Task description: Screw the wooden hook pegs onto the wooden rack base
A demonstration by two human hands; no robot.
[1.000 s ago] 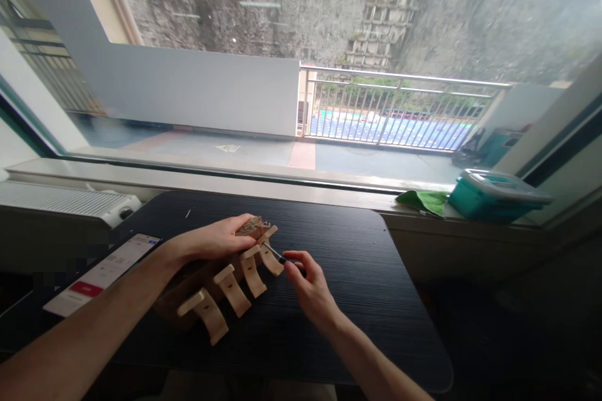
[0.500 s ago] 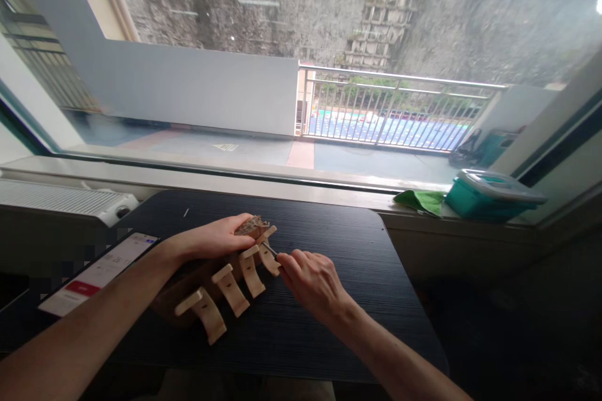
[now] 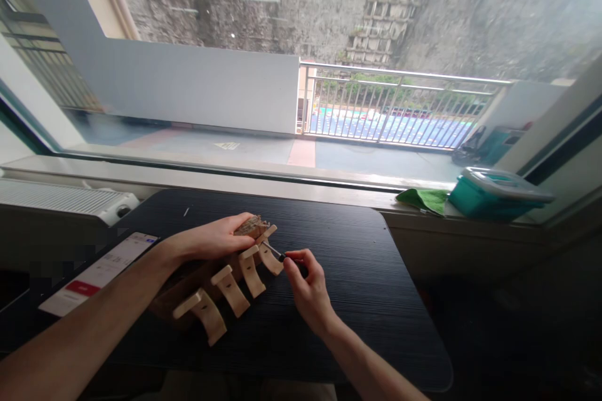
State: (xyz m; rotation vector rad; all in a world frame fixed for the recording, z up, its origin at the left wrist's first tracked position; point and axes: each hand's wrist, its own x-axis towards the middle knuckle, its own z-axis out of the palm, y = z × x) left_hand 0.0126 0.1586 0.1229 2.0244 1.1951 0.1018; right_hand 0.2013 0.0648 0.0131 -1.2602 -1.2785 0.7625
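A wooden rack [image 3: 188, 288] with several pale wooden hooks [image 3: 230, 290] lies on a black table [image 3: 357, 276]. My left hand [image 3: 216, 239] rests on the rack's far end, fingers curled over the top and pressing it down. In my right hand [image 3: 305, 285] is a small screwdriver [image 3: 273, 252], pinched between closed fingers. Its metal tip points at the farthest hook near my left fingertips.
A white card with a red label [image 3: 96, 274] lies at the table's left edge. A white radiator [image 3: 66, 199] sits at the left. On the window sill at the right stand a teal lidded box [image 3: 493, 195] and a green cloth [image 3: 423, 199].
My right hand rolled over the screwdriver half a second ago and has rolled back, fingers up again. The left hand and the rack have stayed put.
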